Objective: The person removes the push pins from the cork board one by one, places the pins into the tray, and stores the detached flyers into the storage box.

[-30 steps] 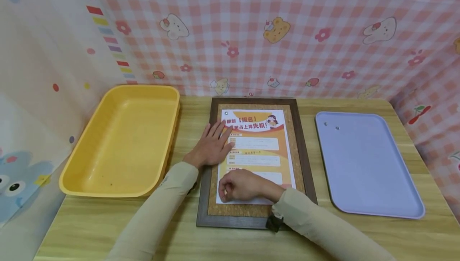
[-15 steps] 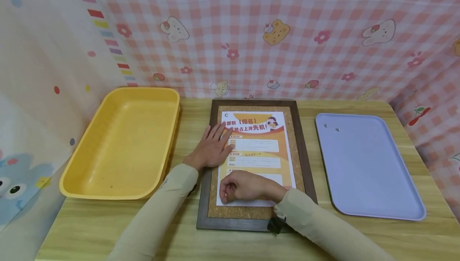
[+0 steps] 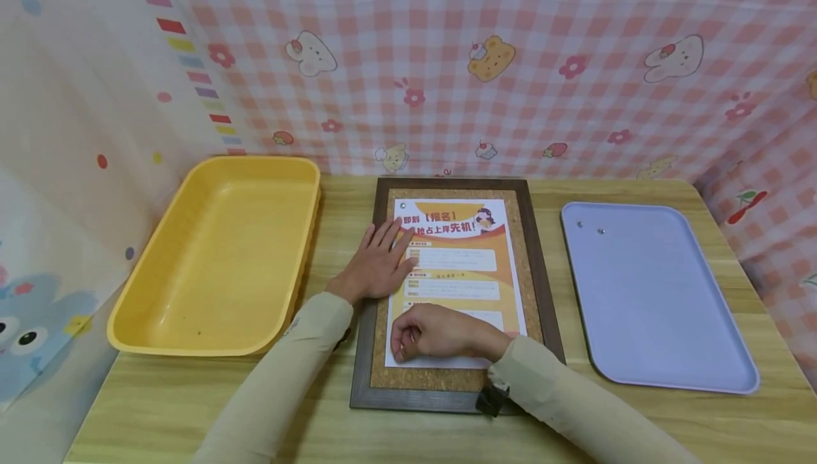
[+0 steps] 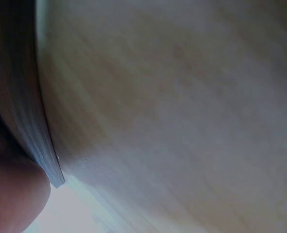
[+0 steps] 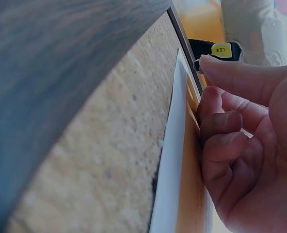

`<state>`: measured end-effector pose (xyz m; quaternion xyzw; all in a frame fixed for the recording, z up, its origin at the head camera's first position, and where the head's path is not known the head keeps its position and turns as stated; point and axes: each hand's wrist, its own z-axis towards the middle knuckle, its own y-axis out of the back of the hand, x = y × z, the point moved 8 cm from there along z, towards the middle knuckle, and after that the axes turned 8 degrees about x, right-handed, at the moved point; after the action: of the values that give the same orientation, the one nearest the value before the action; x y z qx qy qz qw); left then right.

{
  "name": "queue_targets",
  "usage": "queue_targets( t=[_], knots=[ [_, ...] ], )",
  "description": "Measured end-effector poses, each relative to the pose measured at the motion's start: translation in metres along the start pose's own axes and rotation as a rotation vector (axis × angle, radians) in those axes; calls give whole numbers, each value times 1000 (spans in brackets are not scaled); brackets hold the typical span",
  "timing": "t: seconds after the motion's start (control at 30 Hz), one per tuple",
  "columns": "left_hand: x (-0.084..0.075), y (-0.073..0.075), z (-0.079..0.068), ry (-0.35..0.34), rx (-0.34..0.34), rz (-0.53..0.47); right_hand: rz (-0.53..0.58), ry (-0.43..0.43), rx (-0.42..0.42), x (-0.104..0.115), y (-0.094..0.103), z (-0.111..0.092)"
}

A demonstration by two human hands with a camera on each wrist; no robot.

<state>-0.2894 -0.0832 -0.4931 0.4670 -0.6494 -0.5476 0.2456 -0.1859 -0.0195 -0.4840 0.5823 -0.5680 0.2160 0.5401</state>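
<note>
Head view: left hand (image 3: 373,265) flat on flyer (image 3: 456,279), right hand (image 3: 428,333) curled at its btm-left corner; top pin (image 3: 401,203) in, btm prob unfinished.

1. One wooden table (image 3: 574,187), with everything else resting on it.
2. Two trays: one yellow tray (image 3: 223,251) on the left side, one pale purple tray (image 3: 651,301) on the right side.
3. One cork board (image 3: 523,265) with a dark wooden frame, lying flat between the two trays.
4. One orange and white poster (image 3: 459,265) on the cork board.
5. Two small pins (image 3: 590,226) inside the purple tray, near its far left corner.
6. One pin (image 3: 402,203) at the poster's top left corner.
7. Two hands over the board: one left hand (image 3: 376,265), one right hand (image 3: 430,333).
8. Two beige sleeves (image 3: 287,372), one on each arm.
</note>
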Motion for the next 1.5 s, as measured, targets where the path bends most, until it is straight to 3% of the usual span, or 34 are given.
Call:
queue_targets(
  t=[0.3,0.9,1.2,1.5],
  knots=[
    [-1,-3,0,-3,9,-1,24,-8,12,-1,-2,-1],
    [0,1,0,-8,1,-18,36,60,2,2,5,-7],
    [-3,1,-1,-6,4,-18,82,50,0,3,5,-16],
    [1,-2,2,5,2,-13,93,53,-79,-1,24,-39]
  ],
)
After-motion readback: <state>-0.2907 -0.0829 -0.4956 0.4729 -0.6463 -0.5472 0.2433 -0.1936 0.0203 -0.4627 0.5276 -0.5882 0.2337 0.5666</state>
